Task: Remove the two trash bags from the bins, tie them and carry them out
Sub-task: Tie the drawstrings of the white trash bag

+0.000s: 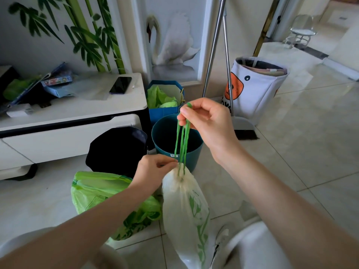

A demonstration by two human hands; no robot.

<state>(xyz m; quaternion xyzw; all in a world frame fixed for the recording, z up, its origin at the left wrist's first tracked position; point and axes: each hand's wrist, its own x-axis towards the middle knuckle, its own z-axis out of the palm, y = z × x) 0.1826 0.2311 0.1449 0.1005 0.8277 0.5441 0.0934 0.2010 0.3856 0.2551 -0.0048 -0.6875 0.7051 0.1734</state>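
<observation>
The white bag (184, 206) hangs in front of the person, above the tiled floor (291, 152), its mouth already gathered shut by green drawstrings (182, 144) that run up taut from its neck. The right hand (206, 119) holds the strings high, thumb and fingers pinched around their upper ends, while the left hand (153, 171) pinches at the bag's puckered neck, just where the strings come out. This looks like the tying step for this bag: the next move probably calls for looping the strings round and knotting them close to the neck without letting the mouth slacken. Just beside it on the floor sits the green bag (93, 193), out of its bin; whether it is tied cannot be told, since the left forearm crosses it. Behind stand a teal bin (194, 150), apparently empty, and a black bin (116, 148) whose inside is too dark to read. The white bag's bottom is cut off by the frame's lower edge.
</observation>
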